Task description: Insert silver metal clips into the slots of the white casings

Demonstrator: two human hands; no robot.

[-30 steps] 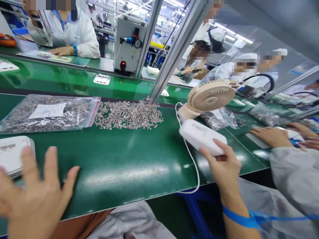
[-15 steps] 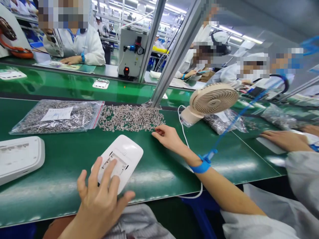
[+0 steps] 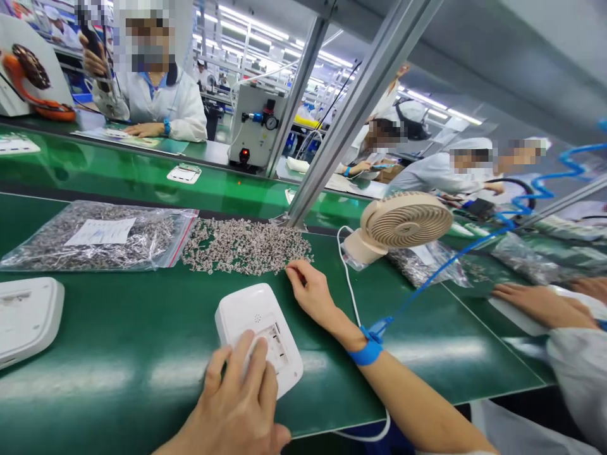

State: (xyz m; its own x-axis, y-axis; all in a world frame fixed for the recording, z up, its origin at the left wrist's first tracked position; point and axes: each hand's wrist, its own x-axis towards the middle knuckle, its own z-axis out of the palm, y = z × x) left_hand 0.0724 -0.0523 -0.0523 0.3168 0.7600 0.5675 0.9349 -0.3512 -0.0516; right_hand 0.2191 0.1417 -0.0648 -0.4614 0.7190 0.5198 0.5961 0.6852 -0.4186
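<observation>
A white plastic housing [image 3: 246, 300] with a recessed compartment and a small cluster of holes lies on the green table, its compartment facing up. My left hand [image 3: 244, 385] rests on its near left part with fingers stretched out; the thumb stands apart from it. Beyond the housing is a spread pile of small metal pieces [image 3: 241, 243]. At the pile's right edge, my right hand [image 3: 310, 287] has thumb and forefinger pinched together; whatever is between them is too small or hidden to make out. A blue wrist strap [image 3: 366, 352] circles my right wrist.
A clear bag of metal pieces [image 3: 152, 243] lies left of the pile. Another white housing [image 3: 33, 316] is at the left edge. A beige fan [image 3: 408, 221] with a white cable stands right, near a slanted metal post [image 3: 327, 151]. A co-worker's hand [image 3: 540, 303] is at far right.
The white housing has turned and shifted right, with my left hand now resting lower on it. My right hand's fingers have closed to a pinch at the pile's edge. The camera view has tilted up slightly.
</observation>
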